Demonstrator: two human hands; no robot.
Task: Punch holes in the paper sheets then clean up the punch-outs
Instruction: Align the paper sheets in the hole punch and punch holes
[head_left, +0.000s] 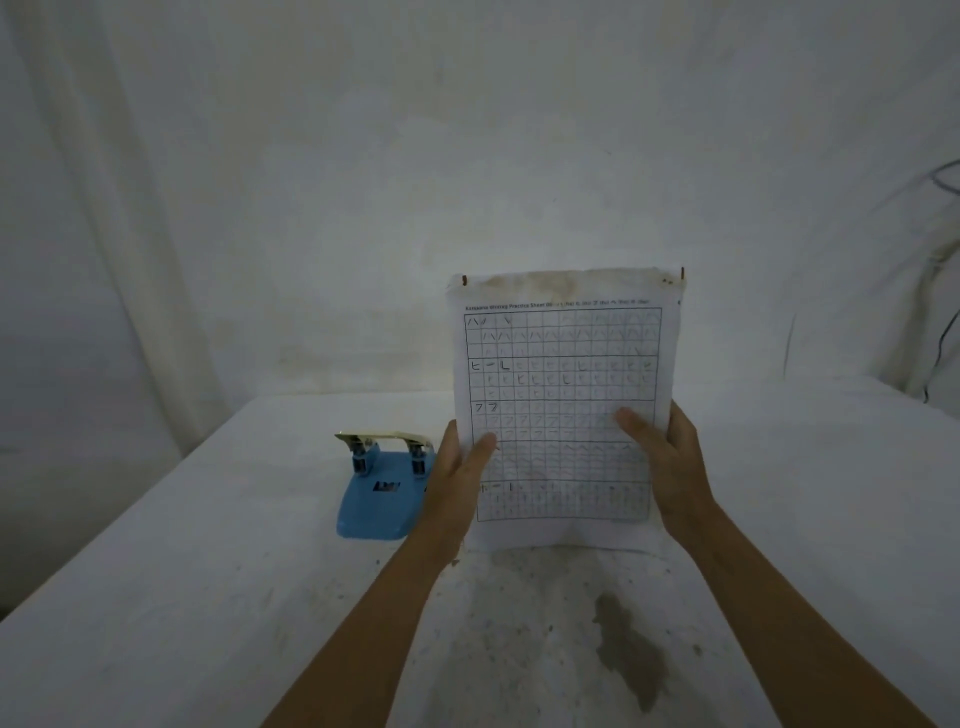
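Both hands hold the paper sheets (563, 410) upright in front of the camera, bottom edge resting on or just above the desk (182, 545), can't tell which. It's a katakana writing-practice grid, printed face toward the viewer, long axis vertical, top edge stained brown w/ rusty staples at both top corners. Left hand (457, 478) clamps the left edge low down, thumb on the front, other fingers hidden behind the paper; right hand (670, 467) clamps the right edge about the same height, thumb across the grid, rest behind. So both sets of fingers are closed on the stack, not spread. How many sheets there are isn't readable, edge too thin to count. The blue two-hole punch (379, 488) sits on the desk just left of the left hand, well apart from the right; its metal lever is up and its slot side faces away from the camera, toward the backdrop, blue base toward the person. Key relation: punch lies left of the sheets, nearer the left hand, and the paper's long axis stands vertical while the slot is low and horizontal, so I'd guess the sheets need tipping flat and sliding in edge-first, prob. w/ the punch turned around or the paper brought in from the far side. No punched holes visible yet, nor any clear punch-outs; the desk shows dark specks and a grey stain (631, 654) near the front.
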